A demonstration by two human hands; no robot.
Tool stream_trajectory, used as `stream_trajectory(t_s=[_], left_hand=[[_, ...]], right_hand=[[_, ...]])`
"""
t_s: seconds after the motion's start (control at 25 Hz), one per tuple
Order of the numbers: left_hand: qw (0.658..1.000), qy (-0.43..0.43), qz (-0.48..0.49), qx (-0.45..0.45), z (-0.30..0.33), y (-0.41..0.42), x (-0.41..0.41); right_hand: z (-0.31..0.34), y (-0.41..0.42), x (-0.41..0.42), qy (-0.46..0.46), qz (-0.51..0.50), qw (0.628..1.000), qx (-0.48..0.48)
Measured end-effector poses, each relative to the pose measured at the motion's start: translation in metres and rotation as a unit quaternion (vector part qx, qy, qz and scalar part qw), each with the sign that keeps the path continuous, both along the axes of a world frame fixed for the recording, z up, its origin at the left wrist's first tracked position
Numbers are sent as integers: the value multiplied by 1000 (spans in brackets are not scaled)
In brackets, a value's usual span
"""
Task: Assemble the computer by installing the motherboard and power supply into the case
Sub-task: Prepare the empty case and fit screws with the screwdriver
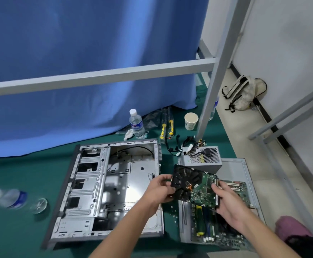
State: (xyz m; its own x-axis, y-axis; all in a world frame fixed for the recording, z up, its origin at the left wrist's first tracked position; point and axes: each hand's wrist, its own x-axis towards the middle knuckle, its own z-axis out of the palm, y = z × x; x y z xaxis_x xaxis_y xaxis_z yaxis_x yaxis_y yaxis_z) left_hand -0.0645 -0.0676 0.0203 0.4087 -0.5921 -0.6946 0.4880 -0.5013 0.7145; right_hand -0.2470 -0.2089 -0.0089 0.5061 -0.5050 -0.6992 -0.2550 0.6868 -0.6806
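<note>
Both hands hold a graphics card (pixel 194 187) in the air above the gap between the case and the motherboard. The left hand (pixel 160 189) grips the card's fan end, fingers curled around its edge; the right hand (pixel 226 199) pinches the green circuit-board end, thumb on top. The card is tilted, fan side up.

The open computer case (pixel 107 189) lies on its side on the green floor mat (pixel 21 229), its bare metal interior facing up, drive bays toward the left. The motherboard (pixel 213 226) lies flat on a grey side panel (pixel 239 168) just right of the case, partly hidden under the card and the right hand. The power supply (pixel 202 157) sits at the far end of that panel, its cables (pixel 178 148) trailing to the left behind the case.

Beyond the case stand a water bottle (pixel 137 123) and a paper cup (pixel 191 121), with yellow-handled tools (pixel 167 127) between them. A blurred second bottle (pixel 8 198) lies at the left. A blue curtain (pixel 77 62) hangs behind, and a backpack (pixel 243 94) leans on the wall
</note>
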Motion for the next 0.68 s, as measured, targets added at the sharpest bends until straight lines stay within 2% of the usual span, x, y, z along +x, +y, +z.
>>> stream_trajectory(t_s=[0.16,0.36,0.68], left_hand=[[998,26,42,-37,4,50,25],[989,76,104,-75,5,114,63],[989,76,124,-26,7,164,100]], right_hand=[[14,37,27,-5,2,1000,-16],[36,102,72,-27,-39,998,45],[63,156,111,-80,-26,994,73]])
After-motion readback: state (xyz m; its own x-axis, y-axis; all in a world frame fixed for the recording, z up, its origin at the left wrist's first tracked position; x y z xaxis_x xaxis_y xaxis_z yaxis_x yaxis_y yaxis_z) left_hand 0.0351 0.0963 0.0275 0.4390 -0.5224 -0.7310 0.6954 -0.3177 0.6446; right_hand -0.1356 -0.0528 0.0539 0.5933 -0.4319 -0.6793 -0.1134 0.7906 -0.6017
